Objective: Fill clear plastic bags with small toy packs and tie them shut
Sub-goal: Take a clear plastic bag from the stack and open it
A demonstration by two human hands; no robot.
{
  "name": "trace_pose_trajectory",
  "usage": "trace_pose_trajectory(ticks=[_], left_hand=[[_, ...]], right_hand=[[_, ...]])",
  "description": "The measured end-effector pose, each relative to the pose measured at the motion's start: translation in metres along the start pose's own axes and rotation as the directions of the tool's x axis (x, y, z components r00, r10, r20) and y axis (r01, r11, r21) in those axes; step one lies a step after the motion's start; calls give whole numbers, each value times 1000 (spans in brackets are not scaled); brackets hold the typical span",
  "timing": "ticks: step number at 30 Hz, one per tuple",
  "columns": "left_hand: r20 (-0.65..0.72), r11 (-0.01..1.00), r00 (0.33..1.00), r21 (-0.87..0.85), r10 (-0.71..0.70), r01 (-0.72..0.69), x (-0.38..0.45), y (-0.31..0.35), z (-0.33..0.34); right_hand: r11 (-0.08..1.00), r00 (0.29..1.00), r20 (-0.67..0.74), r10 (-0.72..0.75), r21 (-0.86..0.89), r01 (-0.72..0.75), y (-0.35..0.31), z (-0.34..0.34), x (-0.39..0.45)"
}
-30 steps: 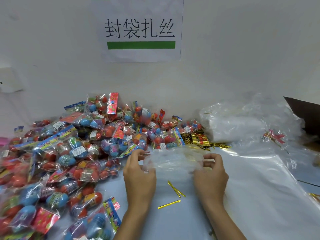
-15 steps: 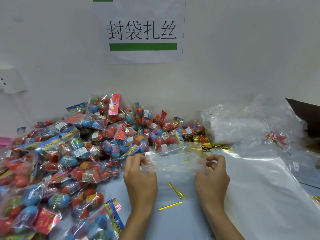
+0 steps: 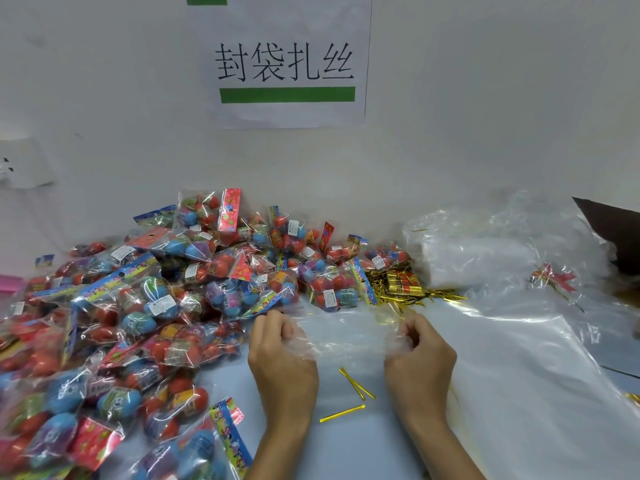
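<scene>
A clear plastic bag (image 3: 346, 336) is stretched between both hands just above the table. My left hand (image 3: 280, 358) grips its left edge with curled fingers, and my right hand (image 3: 420, 355) grips its right edge the same way. I cannot see anything inside the bag. A big heap of small toy packs (image 3: 156, 306), with red and blue eggs in clear wrappers, covers the table's left side up to my left hand. Three loose gold twist ties (image 3: 353, 393) lie on the table below the bag, between my wrists.
A bundle of gold twist ties (image 3: 401, 285) lies behind the bag. A stack of clear bags (image 3: 485, 258) sits at the back right, and a large clear sheet (image 3: 519, 358) covers the table's right side. A dark box corner (image 3: 616, 230) juts in at the right edge.
Both hands have pulled a little apart, spreading the bag wider between them. The bag looks flatter and more stretched than before.
</scene>
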State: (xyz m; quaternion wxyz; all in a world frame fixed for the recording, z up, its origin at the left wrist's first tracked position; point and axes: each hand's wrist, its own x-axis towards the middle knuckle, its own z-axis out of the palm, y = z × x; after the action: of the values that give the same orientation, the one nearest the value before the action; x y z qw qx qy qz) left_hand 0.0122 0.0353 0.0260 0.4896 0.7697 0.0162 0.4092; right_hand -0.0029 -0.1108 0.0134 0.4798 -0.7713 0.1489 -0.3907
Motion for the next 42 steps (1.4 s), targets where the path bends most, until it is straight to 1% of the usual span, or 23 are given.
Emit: trace_pose_trajectory(ticks=[2, 3, 8, 11, 14, 18, 20, 22, 23, 25, 27, 28, 29, 31, 33, 35, 38, 40, 42], left_hand=[[-30, 999, 999, -8, -37, 37, 0, -1, 1], [-20, 997, 997, -18, -73, 73, 0, -2, 2], [103, 968, 966, -62, -237, 244, 2, -11, 5], [212, 965, 947, -51, -241, 258, 3, -14, 6], [329, 958, 916, -89, -229, 272, 3, -13, 9], [405, 947, 890, -144, -209, 288, 6, -15, 8], [444, 962, 880, -119, -169, 245, 6, -15, 5], [488, 988, 870, -81, -75, 131, 5, -15, 2], [513, 995, 858, -75, -15, 62, 4, -16, 2], [566, 995, 819, -32, 93, -90, 2, -16, 2], [608, 974, 780, 41, 151, -221, -2, -17, 3], [619, 963, 767, 64, 166, -260, -3, -17, 4], [624, 957, 761, 72, 176, -281, -3, -17, 4], [611, 960, 767, 40, 196, -278, -4, -17, 4], [576, 977, 793, -46, 196, -208, -2, -15, 2], [507, 981, 841, -130, 188, -141, -1, -13, 0], [356, 979, 922, -180, 152, -92, 3, -8, -3], [288, 987, 954, -154, 84, -40, 6, -9, -4], [237, 996, 971, -90, 5, 17, 11, -13, -5]], right_hand=[[1000, 1000, 8, 2, 2, -2, 1, 0, 0], [1000, 1000, 17, 9, 12, -9, 0, 1, -1], [997, 997, 42, 62, 41, -64, 0, 2, 0], [991, 992, -5, 123, 60, -122, 0, 1, 2], [981, 979, -72, 189, 56, -185, 1, -2, 5], [967, 965, -74, 251, 63, -246, 5, -6, 9], [974, 975, -31, 221, 57, -219, 4, -6, 10], [986, 985, 58, 160, 26, -162, 0, -5, 9], [993, 987, 113, 118, -20, -116, -2, -4, 7], [984, 971, 234, 50, -180, -7, -3, -2, 2], [945, 945, 327, 24, -317, 85, -6, -1, -4], [934, 936, 351, 4, -337, 122, -7, -1, -6], [932, 934, 358, -25, -330, 151, -8, -2, -8], [943, 940, 329, -92, -274, 188, -10, -3, -8], [945, 944, 284, -170, -226, 238, -11, -4, -8], [935, 930, 279, -239, -194, 298, -11, -2, -8], [924, 904, 347, -249, -195, 329, -7, 2, -11], [920, 896, 379, -232, -213, 328, -3, 5, -12], [923, 903, 361, -232, -210, 321, -2, 4, -12]])
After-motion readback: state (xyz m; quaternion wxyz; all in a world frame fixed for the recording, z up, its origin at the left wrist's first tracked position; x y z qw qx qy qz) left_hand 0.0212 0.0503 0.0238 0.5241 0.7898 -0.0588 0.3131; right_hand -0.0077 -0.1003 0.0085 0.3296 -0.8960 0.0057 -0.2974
